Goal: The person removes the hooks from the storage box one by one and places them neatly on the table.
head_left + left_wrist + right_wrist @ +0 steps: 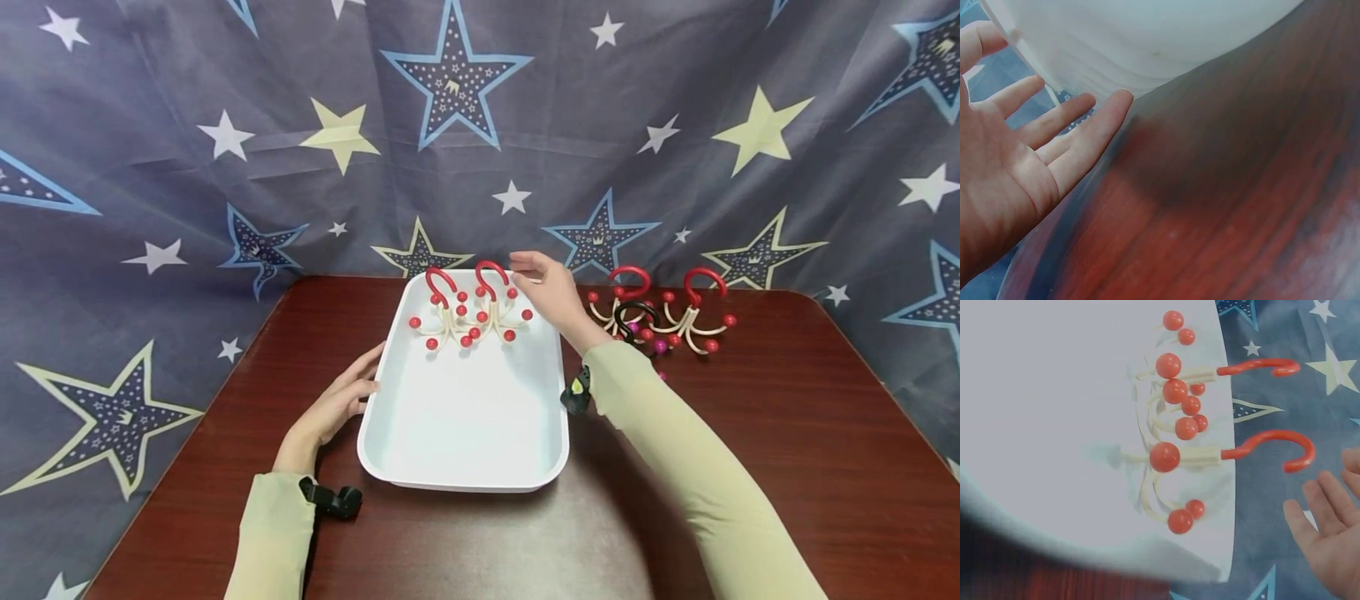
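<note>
A white plastic tray (468,421) lies on the table. Inside its far end stand two claw-shaped hanging hooks, a left one (449,317) and a right one (493,311), each with a red hook on top and cream arms tipped with red balls. My left hand (334,405) is at the tray's left side, its fingers extended against the wall in the left wrist view. Beside the right hook, above the tray's far right corner, is my right hand (553,292). In the right wrist view its loosely spread fingers (1300,525) hold nothing and stand apart from the red hook (1307,449).
On the table right of the tray sit more claw hooks: a red one (630,273), another red one (691,315), and a black one (619,315) with magenta balls, partly overlapping. A star-patterned cloth (300,192) hangs behind the brown table (780,433).
</note>
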Demonstrator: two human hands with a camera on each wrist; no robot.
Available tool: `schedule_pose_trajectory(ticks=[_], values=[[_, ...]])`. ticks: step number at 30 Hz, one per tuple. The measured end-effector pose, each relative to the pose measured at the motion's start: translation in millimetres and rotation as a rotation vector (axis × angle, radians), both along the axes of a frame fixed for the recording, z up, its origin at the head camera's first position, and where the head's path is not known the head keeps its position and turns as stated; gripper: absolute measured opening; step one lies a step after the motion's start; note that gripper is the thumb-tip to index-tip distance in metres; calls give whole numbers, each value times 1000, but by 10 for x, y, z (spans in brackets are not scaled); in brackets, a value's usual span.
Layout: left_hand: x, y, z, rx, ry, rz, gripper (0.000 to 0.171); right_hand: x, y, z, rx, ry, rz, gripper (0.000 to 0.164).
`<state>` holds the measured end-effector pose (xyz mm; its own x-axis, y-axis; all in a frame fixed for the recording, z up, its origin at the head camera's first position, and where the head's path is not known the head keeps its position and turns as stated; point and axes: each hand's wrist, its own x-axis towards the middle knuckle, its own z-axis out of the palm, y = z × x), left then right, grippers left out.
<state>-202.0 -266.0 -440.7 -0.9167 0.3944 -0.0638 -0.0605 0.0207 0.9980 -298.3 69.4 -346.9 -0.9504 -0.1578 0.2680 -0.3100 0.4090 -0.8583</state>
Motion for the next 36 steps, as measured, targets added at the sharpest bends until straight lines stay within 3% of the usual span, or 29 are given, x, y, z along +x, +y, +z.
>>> schedule_pose_trajectory(ticks=[13, 22, 36], values=[[-9, -8, 8, -2, 1, 4, 64, -180, -244, -113, 51, -98, -41, 42], [0, 5, 9, -10, -11, 10, 63, -184, -325, -152, -121, -172, -36, 39], [1, -2, 6, -11, -5, 9, 64, -199, -362, -210, -153, -148, -42, 32]])
